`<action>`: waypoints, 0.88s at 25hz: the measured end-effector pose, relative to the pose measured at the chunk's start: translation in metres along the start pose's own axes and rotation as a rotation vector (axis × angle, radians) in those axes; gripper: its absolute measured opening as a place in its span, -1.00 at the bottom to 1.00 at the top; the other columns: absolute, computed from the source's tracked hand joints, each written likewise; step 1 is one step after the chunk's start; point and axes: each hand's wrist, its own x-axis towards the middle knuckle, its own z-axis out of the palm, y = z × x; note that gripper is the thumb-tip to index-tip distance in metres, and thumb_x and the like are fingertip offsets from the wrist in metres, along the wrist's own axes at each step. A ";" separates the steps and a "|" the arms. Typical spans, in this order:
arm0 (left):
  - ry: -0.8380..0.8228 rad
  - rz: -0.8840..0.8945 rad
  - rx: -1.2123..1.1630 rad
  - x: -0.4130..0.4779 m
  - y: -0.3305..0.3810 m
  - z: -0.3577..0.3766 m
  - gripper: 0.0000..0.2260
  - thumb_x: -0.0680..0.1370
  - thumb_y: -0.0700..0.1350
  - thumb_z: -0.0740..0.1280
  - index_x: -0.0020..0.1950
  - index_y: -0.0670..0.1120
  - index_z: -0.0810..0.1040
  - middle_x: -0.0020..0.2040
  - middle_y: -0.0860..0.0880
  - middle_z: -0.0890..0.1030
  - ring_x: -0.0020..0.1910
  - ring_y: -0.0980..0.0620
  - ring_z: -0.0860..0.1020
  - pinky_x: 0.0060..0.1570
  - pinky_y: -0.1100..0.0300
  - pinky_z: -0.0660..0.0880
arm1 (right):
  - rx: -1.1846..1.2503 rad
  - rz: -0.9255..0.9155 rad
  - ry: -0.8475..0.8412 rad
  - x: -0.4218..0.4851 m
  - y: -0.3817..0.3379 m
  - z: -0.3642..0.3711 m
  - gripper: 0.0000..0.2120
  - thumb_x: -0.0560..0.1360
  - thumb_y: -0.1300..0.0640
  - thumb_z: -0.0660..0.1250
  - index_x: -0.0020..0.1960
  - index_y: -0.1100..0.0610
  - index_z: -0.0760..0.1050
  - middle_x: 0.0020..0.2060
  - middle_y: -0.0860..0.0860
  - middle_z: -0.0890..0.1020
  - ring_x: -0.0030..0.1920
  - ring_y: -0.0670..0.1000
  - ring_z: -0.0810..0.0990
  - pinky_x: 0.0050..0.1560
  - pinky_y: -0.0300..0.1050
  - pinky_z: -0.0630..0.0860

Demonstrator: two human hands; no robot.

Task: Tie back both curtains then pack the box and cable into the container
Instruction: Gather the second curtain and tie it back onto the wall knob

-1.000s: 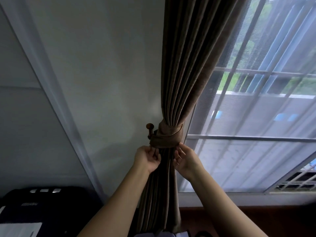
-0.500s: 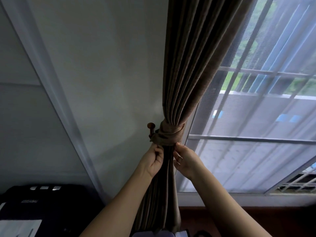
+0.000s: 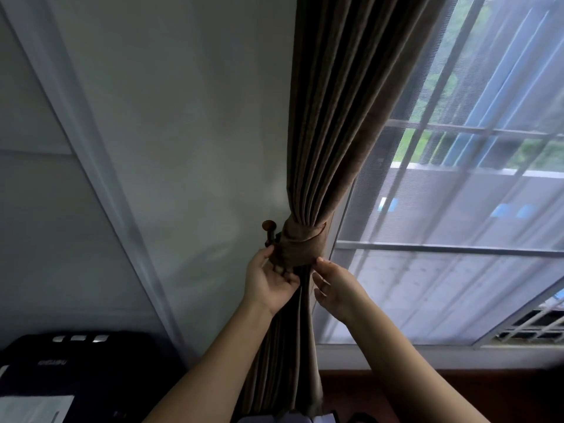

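Observation:
A brown pleated curtain [image 3: 341, 117] hangs beside the window, gathered at mid height by a brown fabric tieback [image 3: 300, 247]. The tieback loops to a round-headed wooden hook [image 3: 269, 228] on the wall. Just below the band, my left hand [image 3: 270, 283] grips the lower edge of the tieback and the curtain folds on the left side. My right hand [image 3: 334, 283] touches the band's right lower edge with thumb and fingertips. The box, cable and container are out of view.
A sheer white curtain [image 3: 457, 224] covers the barred window on the right. A black printer-like machine [image 3: 79, 370] with a white paper sheet [image 3: 33, 409] sits at lower left. A white vertical trim [image 3: 91, 166] runs down the wall. A dark wooden surface [image 3: 457, 392] lies below the sill.
Both hands stay at the tieback. My left hand has turned palm-up and closed under the band; my right fingertips have risen to the band's edge. The view shifted slightly.

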 end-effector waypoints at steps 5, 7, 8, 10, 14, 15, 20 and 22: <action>-0.047 -0.047 -0.003 -0.001 0.000 -0.006 -0.93 0.38 -0.12 0.29 -0.20 -0.10 0.49 -0.26 -0.06 0.50 -0.29 0.00 0.43 -0.27 0.18 0.27 | -0.133 -0.150 0.104 -0.004 0.007 -0.002 -0.87 0.53 0.14 0.25 0.07 0.09 0.45 -0.12 0.00 0.52 -0.13 -0.04 0.48 -0.16 -0.17 0.35; -0.066 -0.043 -0.012 -0.001 -0.001 -0.004 -0.96 0.39 -0.11 0.28 -0.24 -0.06 0.45 -0.30 -0.01 0.49 -0.30 0.03 0.40 -0.25 0.16 0.23 | -0.367 -0.670 0.324 -0.006 0.009 -0.004 -0.77 0.49 0.17 0.24 0.15 0.05 0.39 -0.04 0.03 0.46 -0.07 0.02 0.47 -0.12 -0.12 0.41; -0.073 -0.044 -0.011 -0.002 -0.003 -0.002 -0.95 0.38 -0.13 0.28 -0.26 -0.05 0.43 -0.32 0.01 0.47 -0.31 0.05 0.39 -0.25 0.16 0.20 | -0.623 -0.993 0.382 -0.007 0.006 -0.006 -0.73 0.47 0.19 0.21 0.16 0.03 0.40 -0.04 0.02 0.46 -0.07 0.03 0.48 -0.11 -0.08 0.43; -0.074 -0.057 -0.019 -0.002 -0.004 -0.001 -0.92 0.36 -0.21 0.23 -0.28 -0.04 0.38 -0.33 0.02 0.41 -0.33 0.06 0.36 -0.27 0.15 0.19 | -1.147 -1.384 0.384 -0.006 -0.004 -0.005 -0.62 0.42 0.20 0.21 0.22 0.01 0.43 -0.04 0.04 0.49 -0.10 0.07 0.52 -0.13 -0.03 0.45; 0.001 -0.028 -0.020 -0.001 -0.001 0.003 -0.76 0.48 -0.39 0.10 -0.19 -0.12 0.47 -0.36 -0.01 0.52 -0.34 0.11 0.37 -0.34 0.26 0.29 | -1.505 -1.425 0.424 0.003 -0.015 -0.007 -0.46 0.41 0.21 0.26 0.36 -0.09 0.34 -0.04 0.06 0.53 -0.14 0.11 0.55 -0.24 -0.02 0.51; 0.012 0.004 -0.008 0.000 0.000 0.005 -0.78 0.53 -0.38 0.14 -0.16 -0.13 0.50 -0.36 -0.02 0.57 -0.33 0.13 0.42 -0.40 0.31 0.36 | -1.519 -1.431 0.416 0.006 -0.014 -0.010 -0.44 0.41 0.20 0.25 0.38 -0.10 0.32 -0.03 0.06 0.53 -0.15 0.11 0.55 -0.26 -0.02 0.52; -0.018 0.075 -0.017 0.001 -0.001 0.009 -0.92 0.54 -0.23 0.28 -0.13 -0.12 0.53 -0.39 0.01 0.61 -0.47 0.20 0.54 -0.52 0.38 0.44 | -1.482 -1.420 0.383 0.009 -0.011 -0.012 -0.41 0.42 0.20 0.28 0.40 -0.12 0.29 -0.04 0.04 0.52 -0.14 0.10 0.55 -0.31 -0.03 0.52; -0.021 0.062 0.037 0.002 0.001 0.009 -0.89 0.53 -0.28 0.28 -0.15 -0.10 0.52 -0.39 0.03 0.60 -0.48 0.21 0.54 -0.54 0.38 0.40 | -1.460 -1.433 0.387 0.008 -0.013 -0.012 -0.44 0.41 0.20 0.27 0.38 -0.10 0.32 -0.06 0.03 0.53 -0.14 0.10 0.55 -0.32 -0.07 0.50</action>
